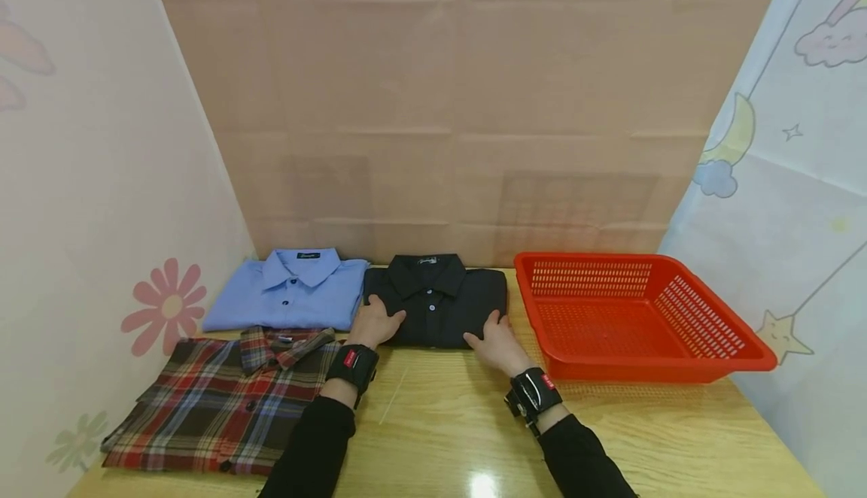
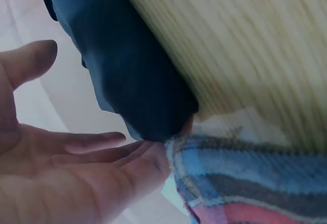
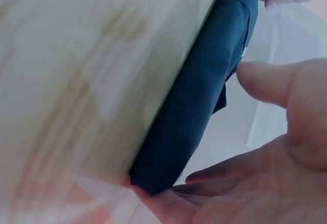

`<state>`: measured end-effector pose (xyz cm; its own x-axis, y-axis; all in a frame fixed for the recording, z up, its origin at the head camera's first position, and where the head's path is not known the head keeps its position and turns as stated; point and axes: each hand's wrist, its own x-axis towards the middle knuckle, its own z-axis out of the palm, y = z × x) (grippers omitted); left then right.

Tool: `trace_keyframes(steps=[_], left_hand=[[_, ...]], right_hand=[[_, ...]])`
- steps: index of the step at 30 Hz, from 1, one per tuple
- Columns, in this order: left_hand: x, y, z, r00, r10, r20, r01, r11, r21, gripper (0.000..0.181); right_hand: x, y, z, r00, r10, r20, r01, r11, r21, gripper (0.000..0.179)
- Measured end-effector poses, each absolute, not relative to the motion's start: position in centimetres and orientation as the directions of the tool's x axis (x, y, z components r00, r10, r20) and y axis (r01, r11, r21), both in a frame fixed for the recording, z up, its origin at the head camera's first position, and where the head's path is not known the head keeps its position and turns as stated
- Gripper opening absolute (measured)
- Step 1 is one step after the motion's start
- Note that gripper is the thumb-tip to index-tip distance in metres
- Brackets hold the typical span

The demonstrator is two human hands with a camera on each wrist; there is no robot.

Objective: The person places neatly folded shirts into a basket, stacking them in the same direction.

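A folded black shirt [image 1: 440,314] with pale buttons lies on the wooden table, its collar towards the back. At its left side is my left hand [image 1: 374,323], thumb held apart over the front; in the left wrist view the fingers [image 2: 145,168] touch the shirt's end. My right hand [image 1: 500,346] is at the opposite side, and the right wrist view shows its fingers [image 3: 219,188] against that end, with the thumb [image 3: 265,81] off the cloth. Both hands have fairly straight fingers. A folded blue shirt [image 1: 291,299] and a folded plaid shirt [image 1: 217,400] lie to the left.
To the right of the black shirt stands a red plastic basket [image 1: 640,371] with slotted walls. Brown paper [image 1: 433,107] covers the back wall, close behind the shirts. The table [image 1: 433,423] has light wood grain, and decorated white walls flank it.
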<state>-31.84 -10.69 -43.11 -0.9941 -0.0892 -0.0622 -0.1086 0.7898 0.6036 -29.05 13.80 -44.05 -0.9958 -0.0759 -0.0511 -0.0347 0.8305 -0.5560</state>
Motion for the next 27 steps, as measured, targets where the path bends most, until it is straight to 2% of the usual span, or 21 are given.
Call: trace_keyframes(steps=[5, 14, 21, 27], left_hand=[[-32.18, -10.82, -43.20, -0.993, -0.089, -0.072, -0.114, 0.786, 0.607, 0.081], [-32.36, -11.29, -43.17, -0.993, -0.032, -0.110, -0.092, 0.799, 0.594, 0.061], [-32.12, -11.48, -42.96, -0.992, -0.003, -0.128, -0.076, 0.816, 0.573, 0.036], [-31.92, -11.20, -42.96, -0.994, -0.029, -0.107, -0.086, 0.812, 0.578, 0.049]], right_hand=[[-29.02, 14.09, -43.65, -0.997, -0.073, -0.024, -0.048, 0.829, -0.557, 0.081], [-29.31, 14.27, -43.54, -0.995, -0.075, -0.067, -0.023, 0.822, -0.569, 0.084], [-29.06, 13.92, -43.41, -0.987, -0.088, -0.133, 0.017, 0.771, -0.636, 0.089], [-29.08, 13.68, -43.98, -0.988, -0.101, -0.116, 0.001, 0.749, -0.662, 0.076]])
